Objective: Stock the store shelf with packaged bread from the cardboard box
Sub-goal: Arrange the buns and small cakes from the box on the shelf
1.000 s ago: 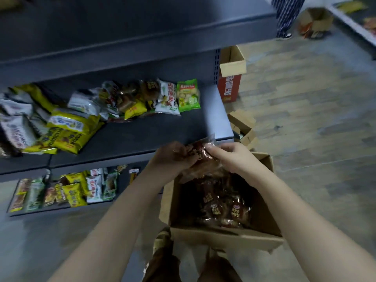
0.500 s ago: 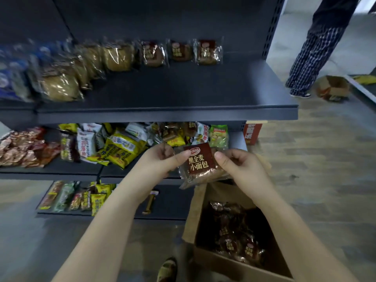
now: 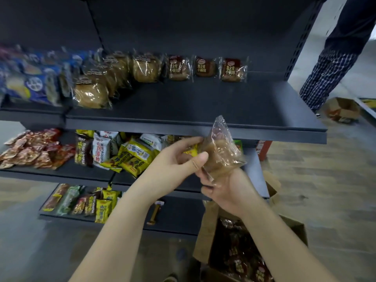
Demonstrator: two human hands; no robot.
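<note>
A clear-wrapped bread packet is held up just below the front edge of the dark upper shelf, its plain back side turned toward me. My left hand pinches its left edge between thumb and fingers. My right hand grips it from underneath. Three matching brown-labelled bread packets stand in a row at the back of that shelf. The open cardboard box sits on the floor at lower right with several more packets inside.
Larger round bread packs and blue packs fill the shelf's left part. Snack bags crowd the lower shelves. A person in checked trousers stands at the right, beside another carton on the floor.
Both hands lifted the bread packet out of the box toward the upper shelf. It has been turned, so its red label now faces away. My view rose toward the shelf.
</note>
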